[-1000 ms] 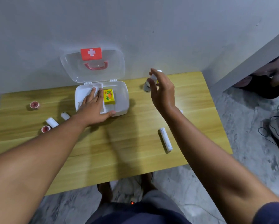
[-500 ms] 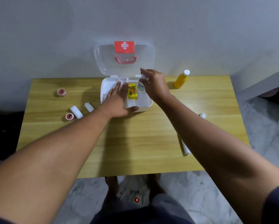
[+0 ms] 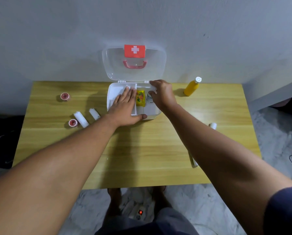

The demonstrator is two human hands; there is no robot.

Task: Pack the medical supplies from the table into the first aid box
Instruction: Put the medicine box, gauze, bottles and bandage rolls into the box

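Observation:
The white first aid box (image 3: 156,112) stands open at the table's far middle, its clear lid (image 3: 134,64) leaning on the wall. A yellow packet (image 3: 140,97) lies inside. My left hand (image 3: 126,108) rests flat on the box's left tray, holding nothing. My right hand (image 3: 162,94) is over the box's right compartment, fingers closed on a small white bottle (image 3: 152,89). Two white bandage rolls (image 3: 81,119) (image 3: 94,113) and two red-centred tape rolls (image 3: 73,123) (image 3: 64,96) lie to the left. An orange bottle (image 3: 191,87) stands to the right.
A small white roll (image 3: 213,125) lies near the table's right edge. A long white roll (image 3: 193,161) is half hidden under my right forearm. The wooden table (image 3: 142,158) stands against a grey wall. A power strip (image 3: 140,212) lies on the floor between my feet.
My right hand carried the small white bottle from the table's far right into the box's right compartment. The view shifted, bringing the orange bottle into sight. My left hand stayed on the box.

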